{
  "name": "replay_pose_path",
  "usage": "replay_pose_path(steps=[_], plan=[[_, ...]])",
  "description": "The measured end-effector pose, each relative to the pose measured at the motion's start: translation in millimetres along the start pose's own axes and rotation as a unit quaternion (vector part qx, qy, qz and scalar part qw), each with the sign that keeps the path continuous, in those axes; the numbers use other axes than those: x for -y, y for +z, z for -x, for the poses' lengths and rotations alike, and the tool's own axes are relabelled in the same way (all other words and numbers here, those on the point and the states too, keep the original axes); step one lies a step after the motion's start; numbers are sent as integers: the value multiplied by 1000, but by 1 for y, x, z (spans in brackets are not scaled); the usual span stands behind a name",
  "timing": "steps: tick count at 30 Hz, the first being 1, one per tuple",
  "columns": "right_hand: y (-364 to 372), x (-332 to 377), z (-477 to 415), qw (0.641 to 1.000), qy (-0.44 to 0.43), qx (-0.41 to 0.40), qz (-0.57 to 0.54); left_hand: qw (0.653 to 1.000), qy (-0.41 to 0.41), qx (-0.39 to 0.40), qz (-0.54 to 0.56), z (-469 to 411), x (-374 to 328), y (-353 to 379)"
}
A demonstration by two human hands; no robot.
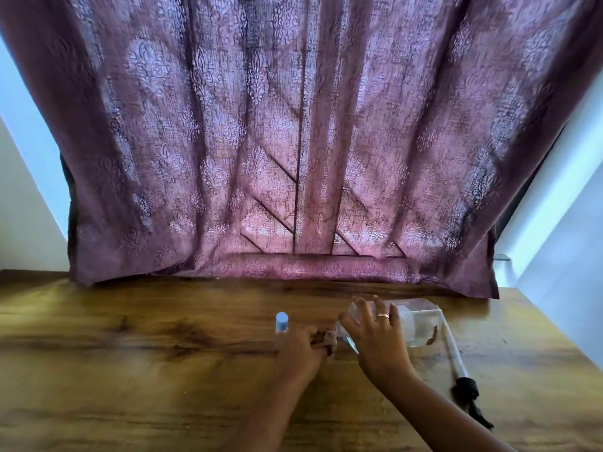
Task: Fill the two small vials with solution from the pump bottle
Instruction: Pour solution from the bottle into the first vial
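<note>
Capped vial [282, 323] first: it is standing upright on the wooden table [130, 353] with its blue cap on, close beside your left hand [301, 349]. Whether the two are touching is hard to tell.

You are resting that left hand on the table with the fingers curled in, pinching a second vial [330, 337], small and clear. It is blurred, so you cannot tell whether it is standing straight or how full it is.

Right next to it, you are gripping the bottle [414, 321] with your right hand [375, 334]. Your fingers are spreading and wrapping over its shoulder from above, and a ring [382, 316] is showing on one of them. You are holding the bottle tipped well over on its side, its neck end pointing left towards the second vial and its base pointing right. Clear liquid is pooling along its lower side. Whether the bottle is touching the table cannot be told.

To the right of the bottle, the pump [456, 363] is lying flat on the table, its pale tube running away from you and its black head nearest you.

Behind everything, a purple patterned curtain [293, 141] is hanging down to the far edge of the table.
</note>
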State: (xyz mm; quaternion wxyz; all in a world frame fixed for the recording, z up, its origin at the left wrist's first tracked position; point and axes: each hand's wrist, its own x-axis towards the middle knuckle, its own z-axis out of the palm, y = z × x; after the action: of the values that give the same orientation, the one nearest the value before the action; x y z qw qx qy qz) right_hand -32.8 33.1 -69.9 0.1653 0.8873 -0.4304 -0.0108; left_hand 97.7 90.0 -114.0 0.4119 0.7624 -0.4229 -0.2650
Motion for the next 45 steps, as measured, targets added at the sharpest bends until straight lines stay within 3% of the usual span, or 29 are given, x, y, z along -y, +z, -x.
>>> replay_pose_path(steps=[5,45], plan=[[2,-1,-3,999,-5,-30,-12,1000,4,0,1,1,0,-1],[-5,2,-3,1000,-13,-20,18,1000,-6,27,12,4,-6,-7]])
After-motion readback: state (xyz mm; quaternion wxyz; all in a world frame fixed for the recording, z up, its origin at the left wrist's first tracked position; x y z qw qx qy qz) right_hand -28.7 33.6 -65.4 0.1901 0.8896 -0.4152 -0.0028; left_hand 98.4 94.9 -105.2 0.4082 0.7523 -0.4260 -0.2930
